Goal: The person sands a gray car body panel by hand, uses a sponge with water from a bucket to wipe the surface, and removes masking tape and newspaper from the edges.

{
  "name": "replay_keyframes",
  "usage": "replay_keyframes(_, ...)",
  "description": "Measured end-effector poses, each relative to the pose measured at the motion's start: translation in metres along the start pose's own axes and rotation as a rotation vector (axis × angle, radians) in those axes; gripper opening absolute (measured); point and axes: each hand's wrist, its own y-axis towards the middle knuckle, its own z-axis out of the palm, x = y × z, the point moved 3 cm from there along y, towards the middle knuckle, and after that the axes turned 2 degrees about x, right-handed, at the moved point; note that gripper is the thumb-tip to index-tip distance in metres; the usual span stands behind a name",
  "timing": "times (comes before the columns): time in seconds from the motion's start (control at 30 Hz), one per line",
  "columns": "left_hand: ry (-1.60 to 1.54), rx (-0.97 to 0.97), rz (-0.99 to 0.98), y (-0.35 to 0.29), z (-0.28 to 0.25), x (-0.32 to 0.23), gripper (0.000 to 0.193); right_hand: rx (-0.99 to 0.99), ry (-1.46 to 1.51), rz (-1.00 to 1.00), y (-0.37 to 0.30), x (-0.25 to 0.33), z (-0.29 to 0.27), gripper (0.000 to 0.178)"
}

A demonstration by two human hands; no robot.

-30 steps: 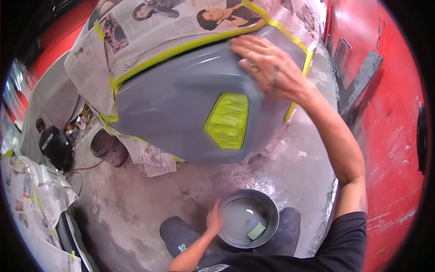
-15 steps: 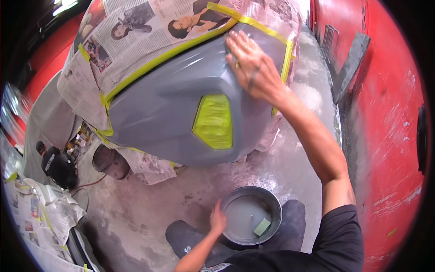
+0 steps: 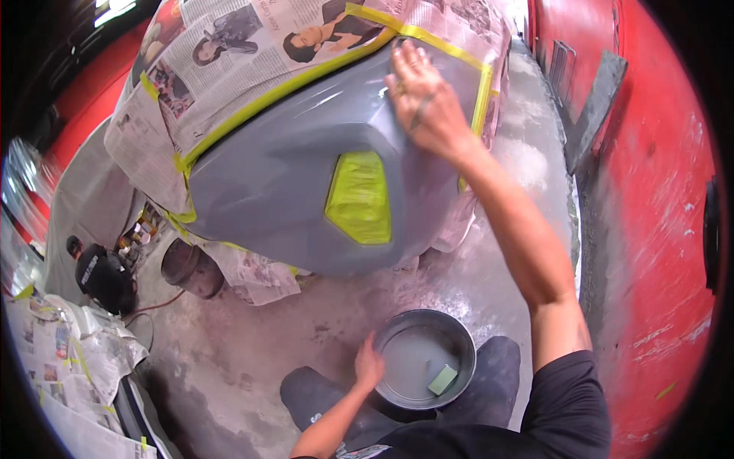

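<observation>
My right hand (image 3: 428, 103) lies flat on the upper right part of a grey car bumper panel (image 3: 267, 191), fingers stretched out toward its far taped edge. Whether anything thin is under the palm cannot be seen. Yellow-green tape covers a recessed patch (image 3: 359, 199) in the panel. Below, a dark round basin (image 3: 386, 396) of cloudy water sits between my knees. At its left rim is my left hand (image 3: 369, 366), its fingers closed against the side. A green rectangular block (image 3: 443, 379) rests inside the basin at the right.
Newspaper sheets (image 3: 222, 84) edged with yellow tape (image 3: 267, 99) cover the bodywork above the panel. A dark bucket (image 3: 191, 268) stands on the floor at left, near a crouching person (image 3: 103, 277) in black. Along the right runs a red wall (image 3: 650, 229) with a grey board (image 3: 598, 107) leaning on it.
My right hand has slid a little farther up the panel, toward the taped far edge. My left hand stays at the basin's rim. The view has shifted slightly.
</observation>
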Motion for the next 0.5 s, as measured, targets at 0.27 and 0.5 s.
replay_keyframes(0.27,-0.042,-0.056,0.09,0.002,-0.005,-0.007,0.065,-0.01,0.083,0.152,-0.015,-0.04,0.012,0.054)
replay_keyframes(0.5,0.0,-0.048,0.074,0.004,-0.012,-0.006,0.066,-0.064,0.035,0.022,-0.034,-0.033,0.019,0.046)
